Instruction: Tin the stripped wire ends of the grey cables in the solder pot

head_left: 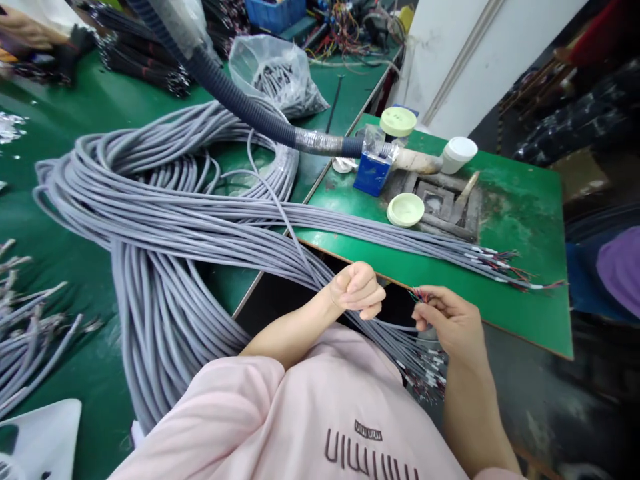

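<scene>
Fingers: right hand [453, 319] is pinching coloured wires [419, 295]; left hand [358, 290] is curling closed, contents hidden.
Green board [537, 227]: edging near hands, lying bare at right.
Wire condition: splaying, thin.

Grey cables [150, 207] looped on green table [55, 227]; coloured wire ends [421, 295] splayed.

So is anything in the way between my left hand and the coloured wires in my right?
Nothing visible is: only an open gap separates your left hand from the coloured wires pinched in your right hand. The green board's edge appears beyond the gap, and grey cables pass below it.
</scene>
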A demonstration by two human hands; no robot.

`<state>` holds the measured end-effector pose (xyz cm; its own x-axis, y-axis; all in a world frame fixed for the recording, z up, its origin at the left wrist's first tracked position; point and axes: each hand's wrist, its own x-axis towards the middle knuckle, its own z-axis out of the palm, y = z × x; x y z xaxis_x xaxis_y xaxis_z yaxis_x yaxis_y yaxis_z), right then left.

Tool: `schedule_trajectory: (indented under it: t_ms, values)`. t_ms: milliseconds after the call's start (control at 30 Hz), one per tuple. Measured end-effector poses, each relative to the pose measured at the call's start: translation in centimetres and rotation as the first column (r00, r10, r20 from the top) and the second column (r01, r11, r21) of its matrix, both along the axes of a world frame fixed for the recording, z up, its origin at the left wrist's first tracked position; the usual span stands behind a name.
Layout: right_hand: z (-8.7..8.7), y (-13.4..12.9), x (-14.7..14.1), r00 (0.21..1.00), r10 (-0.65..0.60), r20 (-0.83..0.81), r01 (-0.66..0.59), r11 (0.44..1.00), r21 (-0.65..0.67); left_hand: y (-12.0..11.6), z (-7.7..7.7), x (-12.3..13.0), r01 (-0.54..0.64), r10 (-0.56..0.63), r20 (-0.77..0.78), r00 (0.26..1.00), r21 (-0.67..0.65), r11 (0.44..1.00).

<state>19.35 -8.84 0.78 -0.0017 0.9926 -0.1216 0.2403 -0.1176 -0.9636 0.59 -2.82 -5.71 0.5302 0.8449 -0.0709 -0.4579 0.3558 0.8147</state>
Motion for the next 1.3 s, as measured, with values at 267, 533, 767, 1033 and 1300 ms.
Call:
schedule_trajectory:
  t_ms: [267,533,767,1033,1300]
  values:
    - [1.9,0.8,-2.0,0.983,-0.010,-0.184,0.017,0.999,0.034,-0.6,3.7,0.7,0.240,-0.209,0.315,0.926,-0.062,0.969]
    - [2.3,1.2,-2.0,0.939,0.050,-0.341,-0.063,0.998,-0.026,-1.5,4.1,2.1,0.101,-0.088,0.123,0.989,-0.105,0.989]
    - [2.4,1.9,-1.6,0.867,0.076,-0.493,-0.135,0.987,-0.084,-1.8,4.4,2.4,0.026,-0.023,0.042,0.999,-0.053,0.998]
    - [2.0,2.0,-1.6,0.840,0.085,-0.535,-0.168,0.980,-0.108,-1.9,4.1,2.6,0.021,-0.020,0.017,1.000,-0.053,0.998]
    - [1.7,-1.5,2.0,0.818,-0.111,-0.564,0.054,0.992,-0.117,-0.5,4.3,1.4,-0.017,0.076,-0.280,0.957,0.208,0.978]
